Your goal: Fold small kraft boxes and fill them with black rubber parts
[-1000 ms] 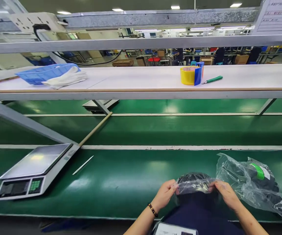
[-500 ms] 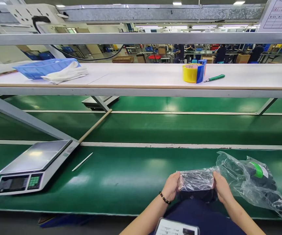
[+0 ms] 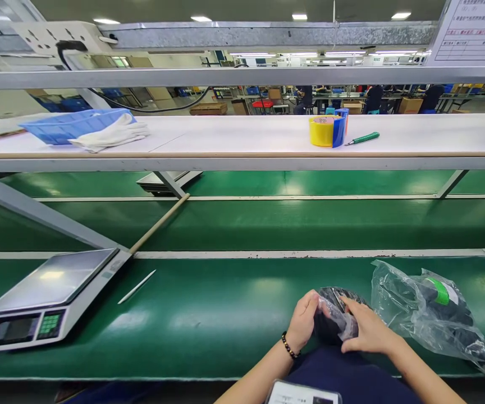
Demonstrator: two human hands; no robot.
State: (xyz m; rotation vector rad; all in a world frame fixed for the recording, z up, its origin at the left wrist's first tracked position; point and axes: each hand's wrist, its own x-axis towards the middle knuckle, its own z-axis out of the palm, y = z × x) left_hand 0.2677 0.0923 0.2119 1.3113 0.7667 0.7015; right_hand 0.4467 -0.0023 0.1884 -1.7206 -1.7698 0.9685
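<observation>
A black item in a clear plastic bag (image 3: pixel 333 325) is between my two hands, close to my body at the front edge of the green bench. My left hand (image 3: pixel 302 321) grips its left side, fingers closed on the film. My right hand (image 3: pixel 369 328) clasps the right side, thumb below and fingers over the top. What the black item is cannot be made out through the film. Just to the right, apart from my hands, lies a second clear bag (image 3: pixel 406 303) with dark contents and a green and white label (image 3: pixel 442 293).
A weighing scale (image 3: pixel 53 292) stands at left, beside a white pen (image 3: pixel 137 286). On the white shelf (image 3: pixel 234 134) are a blue bin (image 3: pixel 69 126), white gloves (image 3: pixel 110 133), tape rolls (image 3: pixel 324 132) and a green-handled knife (image 3: pixel 364 138). A sloping strut (image 3: pixel 40 207) rises behind the scale.
The bagged item was stretched flat between both hands; now it is bunched and turned, its black side showing more. My right hand has moved left over it. The view has tilted up slightly.
</observation>
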